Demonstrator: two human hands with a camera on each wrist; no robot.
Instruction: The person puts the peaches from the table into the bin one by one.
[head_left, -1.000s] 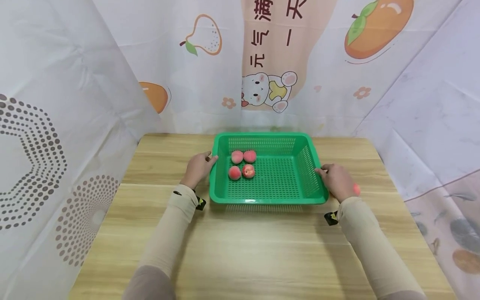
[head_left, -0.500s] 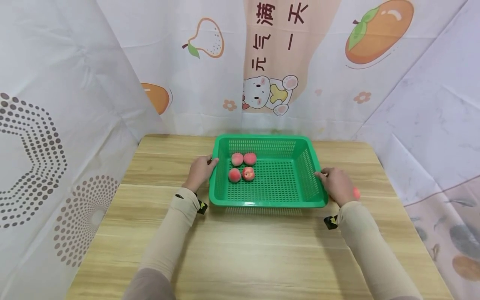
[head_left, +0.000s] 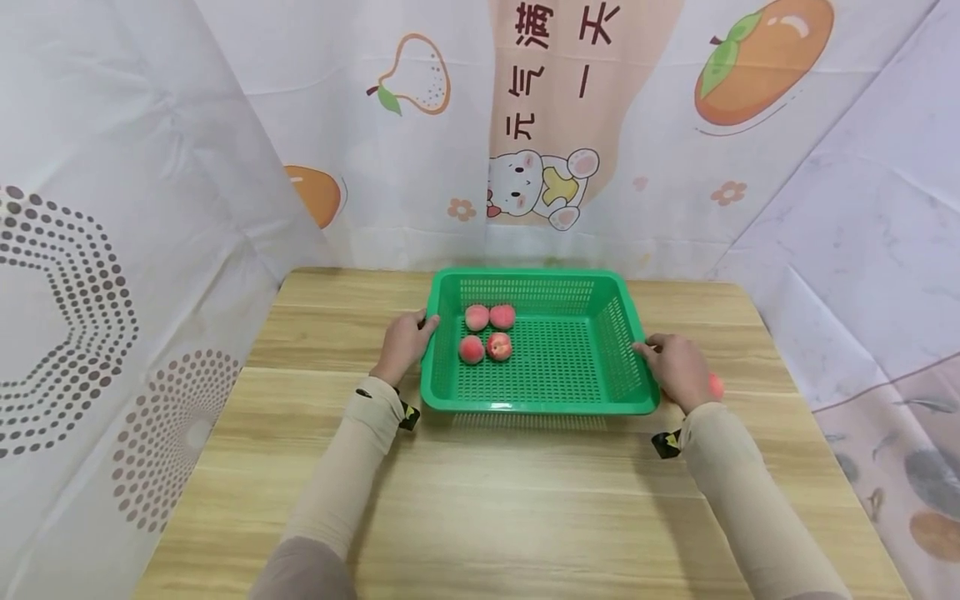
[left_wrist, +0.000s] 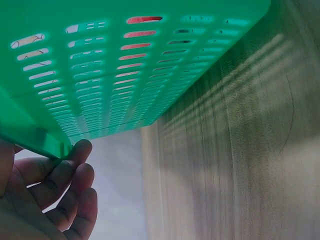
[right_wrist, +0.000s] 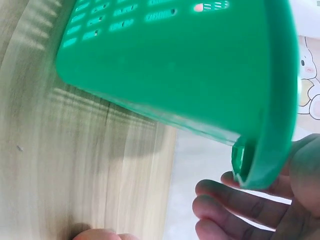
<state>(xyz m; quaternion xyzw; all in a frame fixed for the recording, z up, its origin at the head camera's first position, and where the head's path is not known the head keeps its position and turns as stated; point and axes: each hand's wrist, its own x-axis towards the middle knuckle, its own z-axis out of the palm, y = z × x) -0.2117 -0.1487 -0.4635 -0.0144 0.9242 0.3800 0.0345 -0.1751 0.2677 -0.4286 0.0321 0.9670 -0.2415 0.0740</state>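
Observation:
A green slotted plastic basket (head_left: 525, 274) stands mid-table with several pink peaches (head_left: 498, 346) in its left half. My left hand (head_left: 403, 342) grips the basket's left rim, thumb on top; in the left wrist view its fingers (left_wrist: 60, 190) curl beneath the rim of the basket (left_wrist: 125, 60). My right hand (head_left: 675, 367) grips the right rim, and the right wrist view shows its fingers (right_wrist: 235, 200) curled under the basket's edge (right_wrist: 175, 60). The base seems to be a little off the wood.
One more peach (head_left: 715, 384) lies on the wooden table (head_left: 525, 500) just right of my right hand, partly hidden by it. Printed white cloth walls (head_left: 150, 167) close in the left, back and right sides. Bare wood stretches in front of the basket.
Almost nothing differs: both hands keep their hold on the rims and the basket stays in place, apart from a slight shift of the view.

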